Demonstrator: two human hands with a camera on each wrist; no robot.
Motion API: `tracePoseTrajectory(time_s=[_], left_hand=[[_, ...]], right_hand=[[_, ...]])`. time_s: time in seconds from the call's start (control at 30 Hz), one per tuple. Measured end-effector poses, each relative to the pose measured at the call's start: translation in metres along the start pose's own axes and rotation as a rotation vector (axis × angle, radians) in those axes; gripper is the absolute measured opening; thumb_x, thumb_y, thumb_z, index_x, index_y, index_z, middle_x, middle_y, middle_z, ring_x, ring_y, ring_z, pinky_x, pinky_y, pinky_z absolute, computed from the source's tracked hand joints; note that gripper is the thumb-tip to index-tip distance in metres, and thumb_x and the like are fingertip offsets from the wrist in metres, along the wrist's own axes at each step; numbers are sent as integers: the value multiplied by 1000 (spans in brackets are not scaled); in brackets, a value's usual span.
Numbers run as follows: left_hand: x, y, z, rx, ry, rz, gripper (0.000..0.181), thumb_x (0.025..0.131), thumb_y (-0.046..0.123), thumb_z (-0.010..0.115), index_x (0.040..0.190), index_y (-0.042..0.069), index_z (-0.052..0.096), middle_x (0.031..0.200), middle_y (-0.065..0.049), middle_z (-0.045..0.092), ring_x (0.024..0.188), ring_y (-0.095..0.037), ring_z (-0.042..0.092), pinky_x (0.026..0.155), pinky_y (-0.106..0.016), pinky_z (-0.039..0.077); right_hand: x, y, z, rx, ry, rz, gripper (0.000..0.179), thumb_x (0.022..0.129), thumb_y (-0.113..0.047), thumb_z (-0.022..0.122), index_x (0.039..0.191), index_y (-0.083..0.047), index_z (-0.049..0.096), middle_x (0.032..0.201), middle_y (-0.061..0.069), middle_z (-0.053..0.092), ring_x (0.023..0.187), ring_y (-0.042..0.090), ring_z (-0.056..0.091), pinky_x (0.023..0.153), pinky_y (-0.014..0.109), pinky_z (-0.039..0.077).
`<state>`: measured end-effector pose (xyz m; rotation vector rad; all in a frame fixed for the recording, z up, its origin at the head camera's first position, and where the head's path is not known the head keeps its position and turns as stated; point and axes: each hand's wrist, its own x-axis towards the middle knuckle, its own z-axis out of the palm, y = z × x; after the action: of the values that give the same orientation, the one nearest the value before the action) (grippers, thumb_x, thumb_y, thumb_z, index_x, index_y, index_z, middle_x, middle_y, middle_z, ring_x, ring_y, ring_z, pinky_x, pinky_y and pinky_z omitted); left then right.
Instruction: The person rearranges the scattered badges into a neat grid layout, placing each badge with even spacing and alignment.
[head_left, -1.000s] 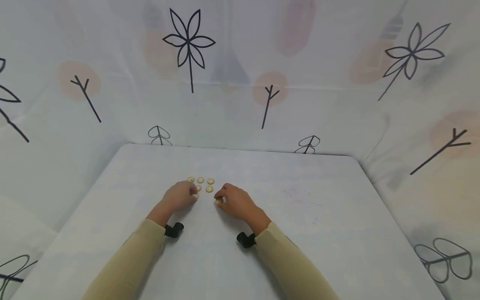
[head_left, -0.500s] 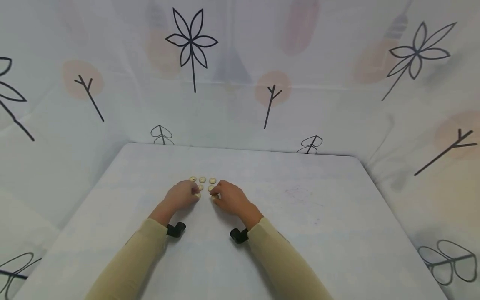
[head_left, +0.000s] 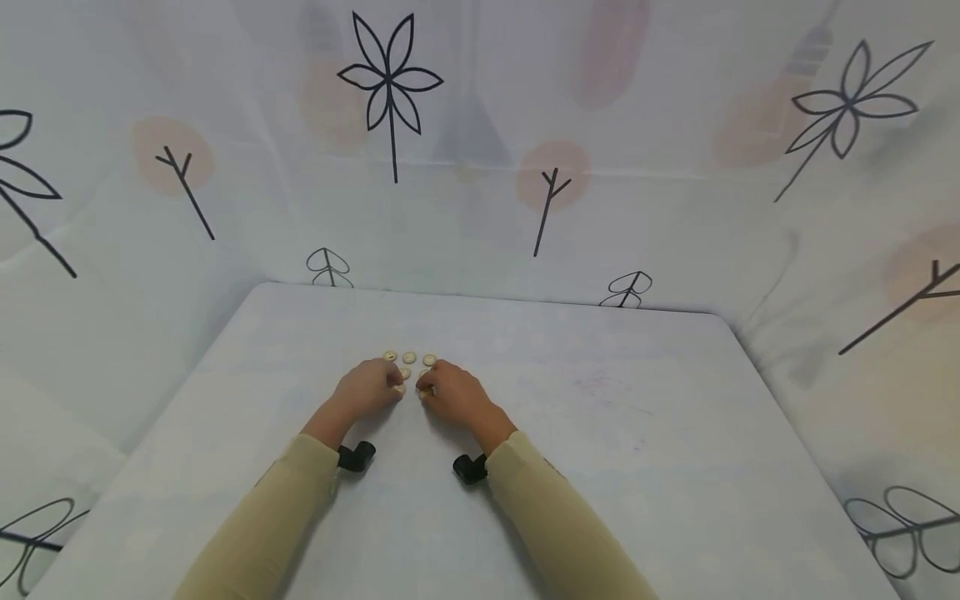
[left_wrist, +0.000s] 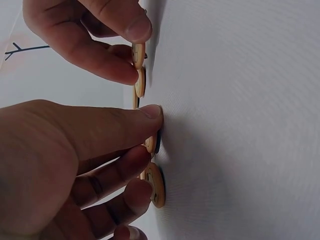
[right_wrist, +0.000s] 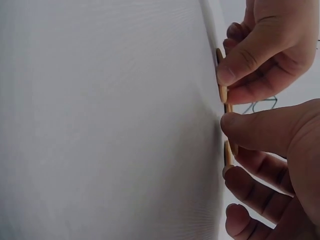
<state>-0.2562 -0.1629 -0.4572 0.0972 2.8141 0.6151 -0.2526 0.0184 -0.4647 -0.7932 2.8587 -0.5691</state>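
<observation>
Several small round pale wooden discs with dark markings lie in close rows on the white table. My left hand [head_left: 366,389] pinches the edge of one wooden disc [right_wrist: 223,93] at the near left of the group. Across from it, my right hand [head_left: 459,394] holds another wooden disc [left_wrist: 138,56] between thumb and fingers, low over the tabletop. Fingers partly hide both held discs in the head view. Beyond the hands sits the back row, with a left disc [head_left: 390,356], a middle disc [head_left: 408,357] and a right disc [head_left: 429,360].
The white table [head_left: 600,500] has rounded far corners and faint smudges on its right half. Behind it and along the sides hangs a pale curtain [head_left: 465,233] printed with line-drawn flowers and twigs. Dark wrist cameras stick out below both hands.
My right hand has moved left and slightly away from me with its disc, up to the near right of the rows. The left hand has stayed at its disc.
</observation>
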Motion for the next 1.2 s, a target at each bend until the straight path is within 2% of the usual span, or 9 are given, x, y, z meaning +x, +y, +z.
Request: tracePoseTrajectory(time_s=[0.37, 1.0, 1.2], left_hand=[[-1, 5, -2, 4, -11, -9, 20, 87, 20, 70, 104, 11, 69, 105, -5, 68, 90, -19, 60, 84, -42, 50], [1, 4, -2, 24, -10, -7, 21, 87, 21, 69, 105, 11, 69, 105, -5, 68, 90, -19, 60, 83, -41, 50], [2, 3, -1, 45, -19, -16, 21, 87, 21, 68, 105, 11, 69, 101, -5, 67, 84, -19, 58, 78, -38, 50]], right_hand=[[1, -2, -3, -1, -6, -6, 23, 95, -22, 60, 116, -18, 71, 119, 3, 62, 111, 19, 61, 92, 36, 51], [3, -2, 0, 19, -13, 27, 23, 95, -21, 61, 116, -19, 70, 119, 3, 62, 115, 19, 61, 93, 37, 50], [0, -3, 0, 17, -13, 23, 24, 94, -21, 61, 117, -20, 69, 121, 4, 59, 115, 20, 60, 93, 38, 50]])
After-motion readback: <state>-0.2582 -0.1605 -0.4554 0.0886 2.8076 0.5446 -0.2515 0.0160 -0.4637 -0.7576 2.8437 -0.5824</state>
